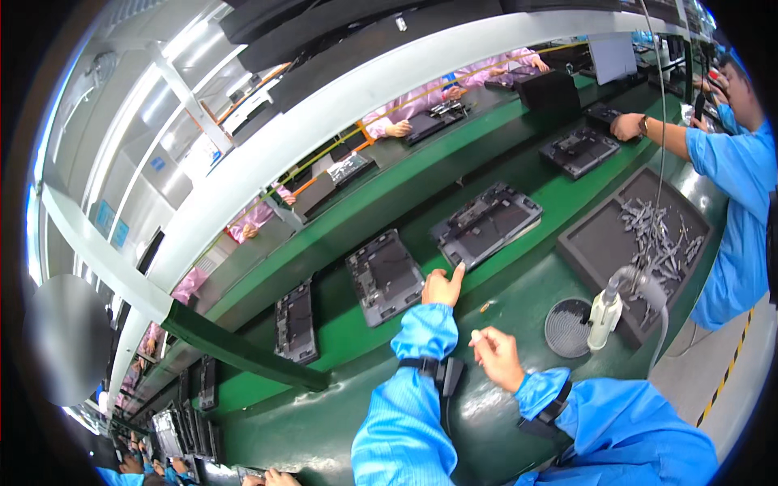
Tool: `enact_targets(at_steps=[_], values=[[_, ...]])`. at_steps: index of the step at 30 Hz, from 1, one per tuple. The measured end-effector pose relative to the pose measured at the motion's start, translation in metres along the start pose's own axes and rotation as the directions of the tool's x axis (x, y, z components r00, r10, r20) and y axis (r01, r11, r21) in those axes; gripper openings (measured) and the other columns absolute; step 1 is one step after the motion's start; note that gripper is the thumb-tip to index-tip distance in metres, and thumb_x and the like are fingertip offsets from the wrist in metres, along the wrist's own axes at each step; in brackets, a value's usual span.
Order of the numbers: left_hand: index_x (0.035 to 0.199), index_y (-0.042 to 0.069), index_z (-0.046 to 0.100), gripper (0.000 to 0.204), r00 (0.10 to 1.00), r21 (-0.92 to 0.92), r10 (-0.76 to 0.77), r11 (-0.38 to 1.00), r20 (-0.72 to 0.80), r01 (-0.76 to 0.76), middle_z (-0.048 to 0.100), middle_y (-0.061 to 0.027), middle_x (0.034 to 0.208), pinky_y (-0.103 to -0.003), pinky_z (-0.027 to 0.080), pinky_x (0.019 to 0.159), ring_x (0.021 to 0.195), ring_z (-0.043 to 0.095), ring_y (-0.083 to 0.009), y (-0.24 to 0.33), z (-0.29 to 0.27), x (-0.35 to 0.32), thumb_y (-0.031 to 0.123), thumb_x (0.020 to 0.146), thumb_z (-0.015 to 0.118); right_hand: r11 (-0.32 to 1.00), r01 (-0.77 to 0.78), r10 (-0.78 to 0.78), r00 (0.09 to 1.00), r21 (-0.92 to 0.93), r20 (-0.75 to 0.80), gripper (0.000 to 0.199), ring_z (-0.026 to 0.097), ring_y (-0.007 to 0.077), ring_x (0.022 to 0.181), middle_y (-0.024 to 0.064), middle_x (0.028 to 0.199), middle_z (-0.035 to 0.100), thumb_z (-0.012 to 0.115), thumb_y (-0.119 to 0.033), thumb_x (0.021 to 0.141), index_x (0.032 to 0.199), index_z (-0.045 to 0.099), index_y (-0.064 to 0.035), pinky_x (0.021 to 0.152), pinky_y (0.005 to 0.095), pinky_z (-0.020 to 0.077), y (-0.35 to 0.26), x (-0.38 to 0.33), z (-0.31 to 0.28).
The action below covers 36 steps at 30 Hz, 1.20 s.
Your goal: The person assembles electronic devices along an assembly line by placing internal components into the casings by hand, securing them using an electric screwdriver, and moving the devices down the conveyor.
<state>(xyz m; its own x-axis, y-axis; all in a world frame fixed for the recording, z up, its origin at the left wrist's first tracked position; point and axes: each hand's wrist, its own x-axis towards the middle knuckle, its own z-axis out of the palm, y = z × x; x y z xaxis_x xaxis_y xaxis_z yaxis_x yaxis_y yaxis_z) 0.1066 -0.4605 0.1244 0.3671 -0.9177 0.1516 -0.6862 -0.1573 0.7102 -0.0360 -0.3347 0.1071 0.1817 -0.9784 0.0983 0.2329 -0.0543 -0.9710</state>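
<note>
With our left hand (442, 287) pointing a finger at the grey panel (486, 223) and our right hand (496, 356) pinching something tiny, we risk dropping it onto the bench (519, 283) edge.

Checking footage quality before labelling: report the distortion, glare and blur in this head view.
Head view: strong fisheye, so the white overhead beam and green conveyor belt curve toward the black rim; ceiling lights throw glare on the beam and the glossy green bench top; the left hand, right hand and dark grey device chassis are fairly sharp; far stations at lower left are small and soft.
</note>
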Motion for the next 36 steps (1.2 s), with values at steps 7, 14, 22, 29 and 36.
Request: enact_targets(at_steps=[7, 14, 22, 29, 36], values=[[0.105, -0.007, 0.062, 0.085, 0.931, 0.331, -0.321, 0.909, 0.173, 0.252, 0.06, -0.024, 0.11, -0.04, 0.042, 0.094, 0.109, 0.054, -0.0373, 0.011, 0.032, 0.072, 0.067, 0.064, 0.065, 0.995, -0.006, 0.016, 0.994, 0.095, -0.105, 0.03, 0.049, 0.0059, 0.049, 0.0003, 0.054, 0.052, 0.053, -0.024, 0.093, 0.074, 0.058, -0.0012, 0.045, 0.0224, 0.0392, 0.006, 0.011, -0.003], [0.083, -0.008, 0.062, 0.06, 0.875, -0.055, -0.437, 0.888, 0.207, 0.457, 0.063, -0.0139, 0.081, -0.029, 0.05, 0.048, 0.058, 0.061, -0.0216, 0.034, 0.025, 0.069, 0.047, 0.065, 0.079, 0.971, -0.072, 0.109, 0.982, 0.227, -0.155, 0.032, 0.054, 0.0084, 0.053, 0.0034, 0.061, 0.056, 0.051, -0.028, 0.093, 0.077, 0.057, -0.001, 0.049, 0.023, 0.0441, 0.015, 0.026, -0.014], [0.085, -0.004, 0.059, 0.047, 0.921, -0.518, -0.303, 0.763, 0.244, 0.388, 0.06, -0.0111, 0.065, -0.026, 0.045, 0.039, 0.045, 0.055, -0.0167, 0.025, 0.004, 0.006, 0.038, 0.071, 0.077, 0.929, -0.047, 0.126, 0.973, 0.367, -0.193, 0.037, 0.062, 0.0172, 0.076, 0.012, 0.093, 0.059, 0.051, -0.029, 0.093, 0.117, 0.043, -0.0007, 0.067, 0.0281, 0.0517, 0.022, 0.036, -0.022], [0.096, -0.004, 0.053, 0.047, 0.876, -0.605, -0.412, 0.64, 0.249, 0.473, 0.06, -0.0096, 0.064, -0.024, 0.045, 0.041, 0.047, 0.056, -0.0141, -0.011, -0.032, -0.16, 0.037, 0.08, 0.068, 0.901, -0.115, 0.149, 0.988, 0.418, -0.049, 0.055, 0.056, 0.0213, 0.098, 0.0127, 0.112, 0.053, 0.06, -0.019, 0.087, 0.13, 0.028, -0.0047, 0.082, 0.0361, 0.0482, 0.026, 0.021, -0.005], [0.103, 0.002, 0.057, 0.024, 0.765, -0.541, -0.055, 0.674, 0.641, 0.502, 0.065, -0.0085, 0.082, -0.024, 0.05, 0.06, 0.07, 0.062, -0.0121, -0.058, -0.048, -0.302, 0.024, 0.093, 0.052, 0.91, -0.053, 0.09, 0.993, 0.411, -0.071, 0.045, 0.056, 0.0215, 0.094, 0.009, 0.107, 0.054, 0.056, 0.002, 0.078, 0.12, 0.043, -0.004, 0.08, 0.0374, 0.0495, 0.029, 0.025, -0.042]])
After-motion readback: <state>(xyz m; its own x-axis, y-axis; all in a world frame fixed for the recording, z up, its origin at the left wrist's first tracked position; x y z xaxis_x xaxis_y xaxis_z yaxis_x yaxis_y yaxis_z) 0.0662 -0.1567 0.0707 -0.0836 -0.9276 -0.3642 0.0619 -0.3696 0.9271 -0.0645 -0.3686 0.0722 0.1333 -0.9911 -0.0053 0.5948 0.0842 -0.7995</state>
